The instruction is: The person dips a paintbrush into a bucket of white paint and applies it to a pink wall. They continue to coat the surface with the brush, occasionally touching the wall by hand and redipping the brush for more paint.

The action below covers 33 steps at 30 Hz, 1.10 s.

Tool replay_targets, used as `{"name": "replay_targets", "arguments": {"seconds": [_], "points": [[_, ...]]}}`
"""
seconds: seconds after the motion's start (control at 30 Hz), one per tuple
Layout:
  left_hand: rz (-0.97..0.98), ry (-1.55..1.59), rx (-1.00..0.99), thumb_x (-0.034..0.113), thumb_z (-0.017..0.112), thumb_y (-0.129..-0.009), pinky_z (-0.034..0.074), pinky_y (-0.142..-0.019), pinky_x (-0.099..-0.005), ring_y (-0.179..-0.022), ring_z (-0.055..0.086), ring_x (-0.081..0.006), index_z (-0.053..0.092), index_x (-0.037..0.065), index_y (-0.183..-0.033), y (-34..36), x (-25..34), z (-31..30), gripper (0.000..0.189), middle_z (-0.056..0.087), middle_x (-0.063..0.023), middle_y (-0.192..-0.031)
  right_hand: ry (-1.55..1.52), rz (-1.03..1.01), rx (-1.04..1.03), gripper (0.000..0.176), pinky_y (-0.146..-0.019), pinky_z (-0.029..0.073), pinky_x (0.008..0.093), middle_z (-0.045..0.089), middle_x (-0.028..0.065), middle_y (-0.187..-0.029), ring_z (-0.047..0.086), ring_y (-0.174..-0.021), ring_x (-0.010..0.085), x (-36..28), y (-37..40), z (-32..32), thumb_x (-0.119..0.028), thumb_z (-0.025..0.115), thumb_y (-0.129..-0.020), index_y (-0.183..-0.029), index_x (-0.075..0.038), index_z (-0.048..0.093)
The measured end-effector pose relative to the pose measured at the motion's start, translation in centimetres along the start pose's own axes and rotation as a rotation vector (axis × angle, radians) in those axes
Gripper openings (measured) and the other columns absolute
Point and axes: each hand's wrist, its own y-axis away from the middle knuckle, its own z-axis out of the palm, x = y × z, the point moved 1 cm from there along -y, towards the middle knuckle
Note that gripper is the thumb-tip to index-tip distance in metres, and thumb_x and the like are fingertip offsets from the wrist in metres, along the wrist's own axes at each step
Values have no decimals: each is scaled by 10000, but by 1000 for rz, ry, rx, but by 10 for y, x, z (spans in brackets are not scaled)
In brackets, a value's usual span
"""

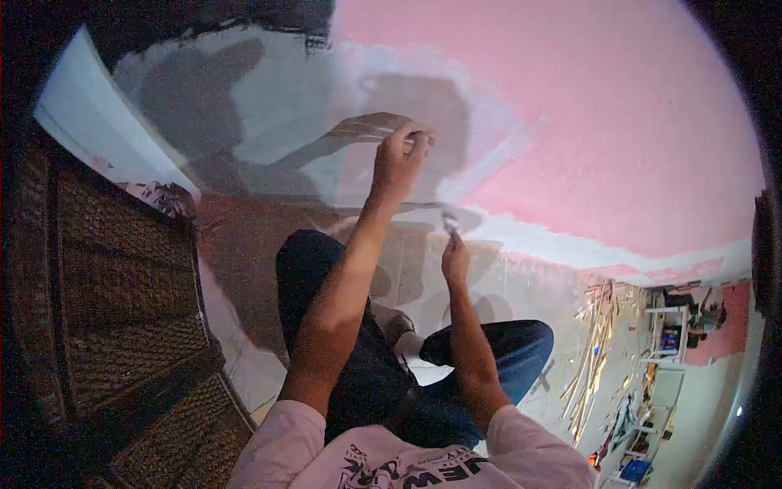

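Observation:
My left hand point(399, 163) is raised in front of the wall, its fingers curled together at the pale patch beside the pink paint point(619, 138). Whatever it may hold is too small to tell. Lower and to the right, my right hand point(455, 262) grips a small paintbrush point(450, 220), whose head points up at the white band point(529, 236) along the lower edge of the pink area. Shadows of an arm and a head fall on the grey and pale part of the wall point(285, 98).
My crossed legs point(505, 350) are below the hands. Dark woven panels point(122, 301) stand at the left, under a white curved object point(114, 114). Long thin strips point(590, 359) lie on the floor at the right, near a white shelf point(669, 334) with items.

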Motion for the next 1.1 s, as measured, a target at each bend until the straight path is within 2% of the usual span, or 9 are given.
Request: {"name": "replay_targets", "arguments": {"seconds": [0.1,0.23,0.27,0.3,0.37,0.43,0.63,0.87,1.1], "points": [[32,8,-5,132,561,-1002,568,-768,-326,-836,722,-192,691,0,-1082,8,4,5,203,740,-116,-948,160,-113,-106,341,-687,484,542,688,286,-924,648,-825,494,23,-43,5,-186,525,-1029,-1329,-77,645],[-4,-52,-10,136,563,-1013,571,-762,-323,-846,724,-184,687,-5,-1070,13,4,8,196,740,-115,-961,-264,100,301,314,-594,487,477,640,225,-725,648,-622,335,-77,-35,-70,-226,575,-1032,-1306,-111,678],[-11,-57,-16,136,565,-1013,572,-763,-321,-848,724,-185,686,-6,-1069,16,2,8,195,739,-115,-961,-220,26,331,355,-576,461,411,609,167,-690,559,-583,230,-63,-19,-66,-181,580,-1037,-1373,-77,629],[-9,-66,-21,137,567,-1014,573,-763,-320,-850,725,-185,686,-8,-1068,16,1,8,195,739,-115,-962,-229,-188,480,369,-566,436,371,593,125,-684,514,-581,196,-44,-11,-57,-157,559,-1045,-1399,-62,600],[14,-60,-22,143,577,-1014,575,-766,-316,-851,725,-187,686,-10,-1070,13,4,6,196,736,-112,-957,-273,-248,527,398,-565,413,310,576,62,-700,473,-591,143,-33,15,-65,-126,534,-1057,-1445,-38,547],[33,-18,-39,154,592,-1013,576,-771,-310,-847,725,-191,687,-13,-1077,15,5,13,202,732,-106,-946,-332,82,322,431,-584,419,266,572,21,-741,480,-614,105,-36,52,-103,-111,527,-1063,-1483,-20,496],[-53,-96,-238,179,569,-1034,576,-817,-322,-960,697,-173,666,-18,-1114,21,-13,23,234,710,-109,-1006,-964,193,706,526,-544,409,222,599,1,-781,499,-626,65,-12,18,-219,-110,502,-1063,-1572,-91,371],[-128,-321,-281,205,572,-1035,546,-823,-312,-929,693,-168,659,-28,-1123,41,3,31,264,729,-111,-999,-853,272,948,430,-558,447,238,637,44,-875,576,-704,88,93,83,-340,-211,497,-1082,-1490,-77,508],[41,-514,-449,168,589,-1003,523,-756,-344,-812,674,-199,685,-8,-1097,70,-26,41,221,722,-135,-928,-743,657,1130,341,-633,513,283,700,80,-955,661,-812,138,221,277,-326,-188,492,-1072,-1363,-34,584]]}}
